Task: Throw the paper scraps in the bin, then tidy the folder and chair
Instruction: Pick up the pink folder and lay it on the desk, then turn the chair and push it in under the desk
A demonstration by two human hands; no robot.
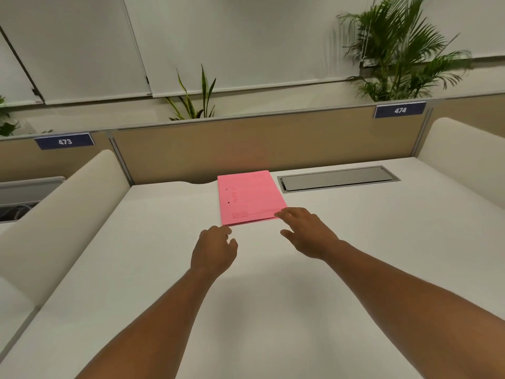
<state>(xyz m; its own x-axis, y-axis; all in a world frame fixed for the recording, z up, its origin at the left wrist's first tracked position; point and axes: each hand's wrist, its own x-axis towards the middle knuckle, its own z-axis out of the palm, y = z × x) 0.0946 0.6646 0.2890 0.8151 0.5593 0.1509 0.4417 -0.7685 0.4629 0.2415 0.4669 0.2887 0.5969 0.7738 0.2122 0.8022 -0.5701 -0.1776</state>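
The pink folder (250,196) lies flat on the white surface (164,269), near its far edge and against the beige partition (246,143), just beside the metal cable flap (337,178). No paper scraps, bin or chair are in view, so the folder step seems to be the one in hand.

The left hand (214,250) is at the near left corner of the folder, its grip loosely curled with the fingertips touching or almost touching the corner; it holds nothing. The right hand (307,232) is spread, with its fingertips on the near right corner.

The folder already looks almost square to the far edge. The next move probably calls for only a small nudge from both hands, or for letting it go and turning to the chair.
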